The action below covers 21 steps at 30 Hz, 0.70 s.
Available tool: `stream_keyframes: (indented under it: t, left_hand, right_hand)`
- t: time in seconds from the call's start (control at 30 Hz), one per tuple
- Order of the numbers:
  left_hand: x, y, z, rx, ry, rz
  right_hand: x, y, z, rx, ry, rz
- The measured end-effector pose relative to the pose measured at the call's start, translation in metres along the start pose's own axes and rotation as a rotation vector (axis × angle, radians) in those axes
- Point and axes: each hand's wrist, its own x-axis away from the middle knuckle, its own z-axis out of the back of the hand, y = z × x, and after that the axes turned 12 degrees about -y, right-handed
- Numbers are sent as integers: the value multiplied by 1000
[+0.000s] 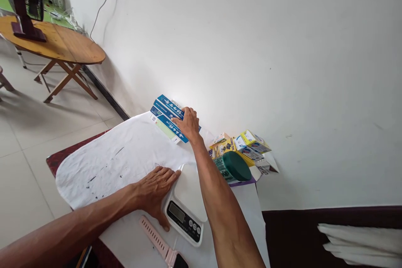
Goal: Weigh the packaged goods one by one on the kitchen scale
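My left hand (157, 192) lies against the left edge of a white digital kitchen scale (184, 220), fingers stretched out and thumb apart. The scale's platform is partly hidden by my right forearm. At the far edge of the table, my right hand (188, 124) has its thumb and fingers around a long blue box (169, 106) with white lettering. A second blue box (168, 122) with a pale green side lies right beside it, nearer to me. A pink-strapped watch (157, 238) rests in front of the scale.
Right of my right forearm stand a dark-green-lidded jar (235, 166) and several small yellow and white boxes (251, 142), close to the wall (282, 71). A stained white cloth (109, 163) covers the table. At the left, a fan (27, 4) stands on a folding wooden table (72, 44).
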Motion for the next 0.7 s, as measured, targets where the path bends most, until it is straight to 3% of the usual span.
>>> stream_keyframes:
  t: [0.13, 0.3, 0.5, 0.6, 0.7]
  left_hand:
    - [1, 0, 2, -15, 4, 6]
    - [4, 0, 2, -54, 0, 9]
    - [7, -1, 0, -102, -5, 71]
    - [9, 1, 0, -119, -39, 133]
    - [11, 2, -1, -117, -60, 183]
  right_hand:
    - [39, -4, 13, 14, 84, 6]
    - [125, 21, 23, -70, 228, 61]
    - [235, 53, -2, -190, 176, -126]
    - [265, 59, -18, -198, 164, -215]
    - [277, 59, -28, -204, 137, -246]
